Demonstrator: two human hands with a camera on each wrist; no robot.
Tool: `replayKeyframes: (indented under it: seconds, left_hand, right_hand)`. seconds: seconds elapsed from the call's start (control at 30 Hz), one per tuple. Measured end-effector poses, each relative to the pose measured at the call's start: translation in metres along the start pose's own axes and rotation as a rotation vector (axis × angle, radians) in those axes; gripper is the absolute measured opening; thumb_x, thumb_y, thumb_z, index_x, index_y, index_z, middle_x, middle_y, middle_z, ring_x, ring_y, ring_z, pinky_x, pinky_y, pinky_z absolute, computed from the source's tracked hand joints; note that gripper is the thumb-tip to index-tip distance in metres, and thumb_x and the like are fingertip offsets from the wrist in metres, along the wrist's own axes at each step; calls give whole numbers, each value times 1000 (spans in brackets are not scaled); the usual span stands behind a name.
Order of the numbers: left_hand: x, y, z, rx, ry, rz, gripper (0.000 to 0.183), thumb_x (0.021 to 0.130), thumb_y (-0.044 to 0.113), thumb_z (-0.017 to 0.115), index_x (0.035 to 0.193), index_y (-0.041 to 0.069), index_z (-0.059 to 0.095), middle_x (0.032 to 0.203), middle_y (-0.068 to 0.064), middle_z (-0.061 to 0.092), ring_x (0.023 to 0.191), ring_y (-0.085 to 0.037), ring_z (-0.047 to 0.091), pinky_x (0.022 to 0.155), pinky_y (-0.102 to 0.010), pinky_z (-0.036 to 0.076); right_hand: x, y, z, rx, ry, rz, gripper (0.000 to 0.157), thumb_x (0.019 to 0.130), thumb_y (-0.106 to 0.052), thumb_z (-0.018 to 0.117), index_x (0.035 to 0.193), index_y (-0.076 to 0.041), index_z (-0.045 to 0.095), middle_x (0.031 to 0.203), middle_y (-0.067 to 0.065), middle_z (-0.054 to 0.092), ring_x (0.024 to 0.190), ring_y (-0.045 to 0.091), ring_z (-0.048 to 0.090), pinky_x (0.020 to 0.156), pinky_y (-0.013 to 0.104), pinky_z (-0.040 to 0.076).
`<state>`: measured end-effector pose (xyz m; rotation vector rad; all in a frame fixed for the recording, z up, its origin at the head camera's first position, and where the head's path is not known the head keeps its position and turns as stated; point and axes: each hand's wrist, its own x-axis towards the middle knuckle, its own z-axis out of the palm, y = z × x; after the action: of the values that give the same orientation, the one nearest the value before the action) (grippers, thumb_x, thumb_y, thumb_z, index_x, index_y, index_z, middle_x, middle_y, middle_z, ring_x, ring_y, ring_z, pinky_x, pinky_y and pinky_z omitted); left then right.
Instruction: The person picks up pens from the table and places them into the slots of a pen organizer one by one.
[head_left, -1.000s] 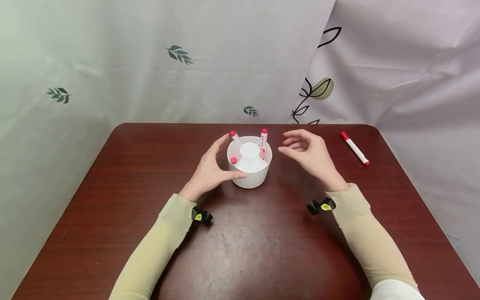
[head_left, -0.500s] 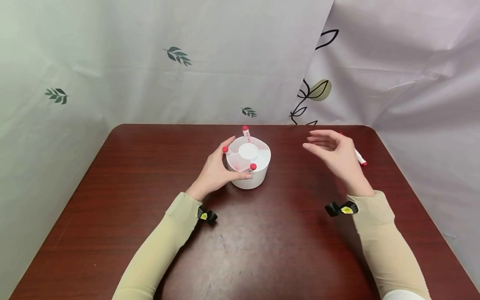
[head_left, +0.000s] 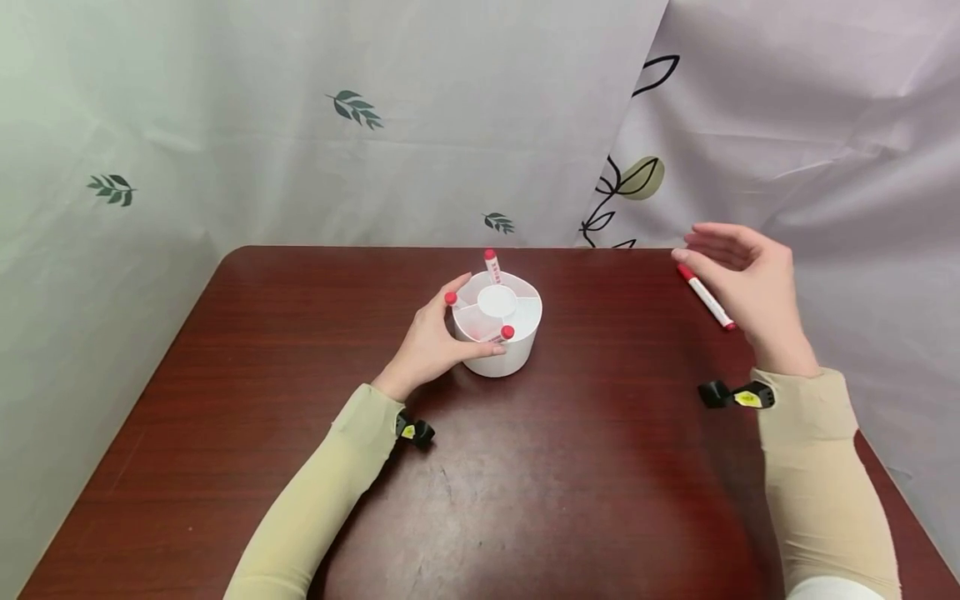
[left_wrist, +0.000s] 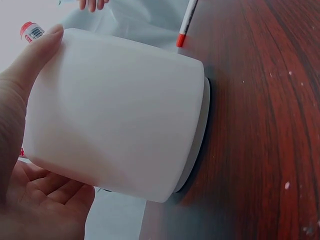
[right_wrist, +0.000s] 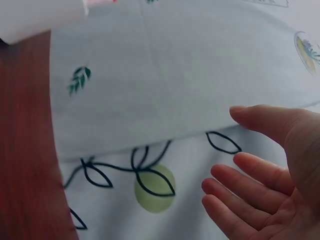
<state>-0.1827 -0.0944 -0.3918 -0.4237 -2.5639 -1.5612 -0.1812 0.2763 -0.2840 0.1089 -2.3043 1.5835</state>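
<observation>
My left hand [head_left: 426, 343] grips a round white pen holder [head_left: 517, 357], thumb along the near side and fingers round the back left. Three red-capped markers lean in its compartments: one marker [head_left: 492, 268] at the back, one marker cap [head_left: 450, 298] at the left rim, one cap [head_left: 507, 332] near my thumb. In the left wrist view the holder's smooth wall [left_wrist: 115, 115] fills the space between thumb and fingers. My right hand [head_left: 761, 287] hovers, fingers relaxed and holding nothing, over the right side near a loose red-and-white marker [head_left: 707, 298] lying on the table.
A dark red-brown wooden table [head_left: 600, 467] carries everything. Pale curtains [head_left: 420, 167] with leaf prints hang close behind its back edge and along both sides. Each wrist wears a small black camera, such as the right camera [head_left: 731, 395].
The pen holder has turned under my left hand, so its markers sit at different places round the rim. My right hand has moved away rightward, towards the loose marker.
</observation>
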Motion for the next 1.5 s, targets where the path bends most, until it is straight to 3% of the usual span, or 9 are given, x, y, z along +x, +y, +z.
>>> replayKeyframes:
  seconds: [0.23, 0.43, 0.53, 0.67, 0.8, 0.97, 1.3, 1.5]
  left_hand:
    - [1, 0, -1, -2, -12, 1, 104, 50, 61, 84, 139, 42, 34, 123, 13, 50, 108, -4, 48, 92, -39, 41]
    - [2, 1, -1, -3, -20, -11, 103, 50, 61, 84, 139, 43, 35, 123, 13, 50, 109, -5, 48, 92, -38, 40]
    - [2, 1, -1, -1, -24, -10, 102, 51, 61, 83, 139, 43, 35, 124, 13, 50, 110, -5, 47, 93, -36, 39]
    - [3, 1, -2, 2, -22, -8, 102, 51, 61, 83, 138, 44, 34, 124, 13, 50, 110, -4, 47, 93, -35, 39]
    - [2, 0, -2, 4, -19, -11, 102, 50, 61, 83, 138, 44, 35, 123, 15, 50, 109, -2, 46, 92, -35, 39]
    - [2, 0, -2, -5, -25, -15, 101, 50, 61, 84, 137, 44, 35, 123, 15, 50, 109, -2, 47, 92, -34, 40]
    - [2, 0, 0, -5, -25, -16, 102, 51, 60, 84, 139, 41, 37, 122, 15, 50, 108, -3, 47, 92, -40, 41]
    - [1, 1, -1, -14, -26, -12, 101, 52, 59, 84, 139, 41, 37, 122, 15, 50, 107, -3, 48, 92, -43, 42]
  right_hand:
    - [19, 9, -20, -56, 46, 82, 45, 75, -18, 81, 117, -10, 67, 102, -4, 67, 91, 6, 63, 74, 12, 45]
    - [32, 41, -35, -162, 23, 208, 50, 74, -32, 80, 120, -18, 65, 102, -11, 65, 91, -1, 59, 73, 10, 40]
    - [35, 59, -42, -239, 15, 271, 53, 75, -40, 78, 122, -22, 64, 106, -12, 63, 96, 1, 54, 79, 15, 37]
    - [36, 83, -49, -358, -15, 340, 60, 73, -52, 74, 125, -23, 62, 117, -6, 57, 106, 11, 46, 83, 24, 35]
    - [33, 106, -52, -434, -63, 379, 70, 72, -58, 72, 128, -17, 59, 125, 3, 53, 111, 17, 43, 84, 26, 35]
    - [27, 127, -55, -462, -70, 401, 71, 73, -57, 71, 126, -11, 59, 120, 7, 55, 105, 19, 44, 78, 26, 37]
    - [17, 150, -59, -554, -102, 334, 70, 75, -53, 73, 122, -2, 61, 118, 21, 57, 97, 24, 47, 70, 28, 38]
    - [15, 156, -60, -582, -105, 310, 57, 76, -41, 76, 116, -2, 65, 89, 12, 69, 72, 11, 55, 58, 24, 41]
